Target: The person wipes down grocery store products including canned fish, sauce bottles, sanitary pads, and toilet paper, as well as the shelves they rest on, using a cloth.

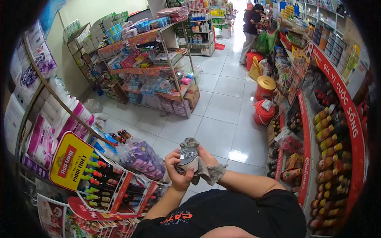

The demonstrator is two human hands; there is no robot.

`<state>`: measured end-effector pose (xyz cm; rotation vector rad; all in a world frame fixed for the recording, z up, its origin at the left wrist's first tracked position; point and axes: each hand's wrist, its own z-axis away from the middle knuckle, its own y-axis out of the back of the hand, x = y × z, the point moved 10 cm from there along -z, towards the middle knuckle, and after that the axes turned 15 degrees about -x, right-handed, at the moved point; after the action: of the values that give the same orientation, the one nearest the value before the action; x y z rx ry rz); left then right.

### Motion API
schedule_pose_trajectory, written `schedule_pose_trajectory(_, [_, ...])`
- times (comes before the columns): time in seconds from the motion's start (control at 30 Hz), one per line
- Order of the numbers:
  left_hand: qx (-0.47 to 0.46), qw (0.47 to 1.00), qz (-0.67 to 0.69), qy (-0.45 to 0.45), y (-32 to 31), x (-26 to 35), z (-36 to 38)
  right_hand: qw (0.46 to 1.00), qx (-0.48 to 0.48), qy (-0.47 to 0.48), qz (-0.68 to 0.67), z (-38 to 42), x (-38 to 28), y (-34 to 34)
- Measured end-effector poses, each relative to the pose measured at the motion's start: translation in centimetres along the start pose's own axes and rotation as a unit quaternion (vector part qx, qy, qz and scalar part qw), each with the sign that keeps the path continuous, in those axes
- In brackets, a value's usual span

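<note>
My left hand (177, 171) is wrapped round a short tin can (188, 155) with a ring-pull lid, held tilted in front of my chest. A grey cloth (209, 173) is bunched against the can's far and right sides and hangs below it. My right hand (207, 157) presses the cloth against the can, with its thumb beside the lid. Some of the right fingers are hidden behind the cloth and can.
Sauce bottles fill a curved red-edged shelf (303, 158) on the right. Bottle racks with a yellow sign (71, 162) stand on the left. A metal shelf (171, 65) holds packets. Red buckets (264, 112) line the aisle, where a person (251, 29) stands farther back.
</note>
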<state>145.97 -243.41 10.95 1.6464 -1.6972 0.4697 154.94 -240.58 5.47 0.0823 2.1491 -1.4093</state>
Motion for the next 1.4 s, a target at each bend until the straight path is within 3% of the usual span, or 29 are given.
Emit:
schedule_pose_trajectory(0.07, [-0.025, 0.996, 0.082, 0.010, 0.5, -0.2, -0.2, 0.999, -0.031, 0.009, 0.009, -0.7, -0.5, -1.5])
schedule_pose_trajectory(0.1, [-0.039, 0.992, 0.119, 0.011, 0.5, -0.3, -0.3, 1.000, 0.003, 0.008, 0.002, -0.6, -0.8, -1.9])
schedule_pose_trajectory(0.2, [-0.099, 0.970, 0.223, 0.010, -0.1, -1.0, -0.1, 0.972, 0.220, -0.084, 0.016, 0.6, 1.0, 3.4])
schedule_pose_trajectory(0.27, [-0.151, 0.954, 0.259, 0.010, -1.7, -0.5, -0.1, 0.983, 0.140, -0.118, -0.022, 0.2, 2.1, 5.2])
schedule_pose_trajectory(0.33, [-0.148, 0.975, 0.163, -0.034, -2.0, 0.5, -0.6, 0.986, 0.056, -0.147, -0.058, -0.2, 2.2, 4.6])
schedule_pose_trajectory(0.37, [-0.132, 0.982, 0.128, -0.041, -1.8, 0.5, -0.9, 0.985, 0.072, -0.142, -0.060, 0.4, 1.8, 4.7])
schedule_pose_trajectory(0.43, [-0.126, 0.991, 0.019, -0.044, -1.4, -0.1, -1.3, 0.972, 0.209, -0.095, -0.047, 1.7, -0.7, 4.5])
schedule_pose_trajectory(0.47, [-0.168, 0.985, 0.029, 0.021, -1.8, -1.7, -1.6, 0.958, 0.276, -0.071, -0.041, 2.6, -1.7, 4.9])
schedule_pose_trajectory(0.53, [-0.250, 0.956, 0.046, 0.148, -3.0, -4.8, -1.4, 0.982, 0.189, 0.008, -0.026, 2.6, -3.6, 4.2])
schedule_pose_trajectory(0.57, [-0.275, 0.949, 0.026, 0.152, -3.7, -5.7, -1.2, 0.986, 0.164, 0.042, -0.007, 2.5, -4.4, 4.8])
schedule_pose_trajectory(0.6, [-0.270, 0.937, 0.099, 0.200, -4.3, -7.2, -0.5, 0.988, 0.137, 0.075, 0.012, 2.3, -4.9, 5.4])
schedule_pose_trajectory(0.63, [-0.263, 0.917, 0.171, 0.245, -5.0, -8.3, 0.4, 0.975, 0.131, 0.141, 0.114, 2.5, -6.4, 5.9])
schedule_pose_trajectory(0.67, [-0.255, 0.891, 0.241, 0.287, -6.0, -9.1, 1.1, 0.934, 0.145, 0.144, 0.295, 3.0, -7.4, 5.3])
schedule_pose_trajectory(0.7, [-0.170, 0.794, 0.465, 0.354, -7.3, -7.4, 1.2, 0.860, 0.151, 0.144, 0.466, 3.4, -8.4, 3.8])
schedule_pose_trajectory(0.77, [-0.125, 0.786, 0.531, 0.291, -7.5, -6.3, 0.6, 0.686, 0.148, 0.131, 0.701, 3.9, -9.2, -1.9])
schedule_pose_trajectory(0.8, [-0.102, 0.779, 0.562, 0.260, -7.5, -5.7, 0.4, 0.699, 0.143, 0.149, 0.685, 4.2, -9.2, -2.1])
schedule_pose_trajectory(0.83, [-0.088, 0.830, 0.477, 0.275, -7.2, -5.6, 0.2, 0.705, 0.140, 0.159, 0.677, 4.2, -9.3, -2.1])
schedule_pose_trajectory(0.87, [-0.099, 0.843, 0.451, 0.277, -7.3, -5.7, 0.2, 0.710, 0.137, 0.169, 0.670, 4.2, -9.6, -1.9])
schedule_pose_trajectory(0.93, [-0.118, 0.864, 0.398, 0.285, -7.5, -5.9, 0.4, 0.771, 0.086, 0.163, 0.609, 4.0, -9.3, -0.1])
schedule_pose_trajectory(1.07, [-0.160, 0.759, 0.527, 0.348, -8.4, -6.1, 1.7, 0.913, 0.069, 0.106, 0.389, 3.3, -8.9, -0.4])
schedule_pose_trajectory(1.1, [-0.177, 0.735, 0.552, 0.352, -8.6, -5.3, 1.7, 0.880, 0.087, 0.097, 0.458, 3.1, -9.8, -0.9])
schedule_pose_trajectory(1.2, [-0.352, 0.762, 0.458, 0.293, -10.1, -4.0, 2.0, 0.822, 0.083, -0.064, 0.559, 1.6, -9.3, 2.2])
schedule_pose_trajectory(1.27, [-0.363, 0.802, 0.373, 0.293, -10.7, -3.5, 2.3, 0.629, 0.139, -0.093, 0.759, 0.3, -11.3, 4.7])
schedule_pose_trajectory(1.33, [-0.340, 0.858, 0.258, 0.286, -10.2, -3.5, 2.1, 0.393, 0.192, -0.103, 0.893, -0.5, -13.1, 4.1])
schedule_pose_trajectory(1.37, [-0.294, 0.872, 0.258, 0.293, -10.0, -4.5, 2.6, 0.399, 0.207, -0.092, 0.889, -0.3, -13.6, 4.0])
schedule_pose_trajectory(1.4, [-0.248, 0.835, 0.350, 0.346, -10.0, -5.5, 3.6, 0.404, 0.221, -0.080, 0.884, -0.1, -14.1, 3.8])
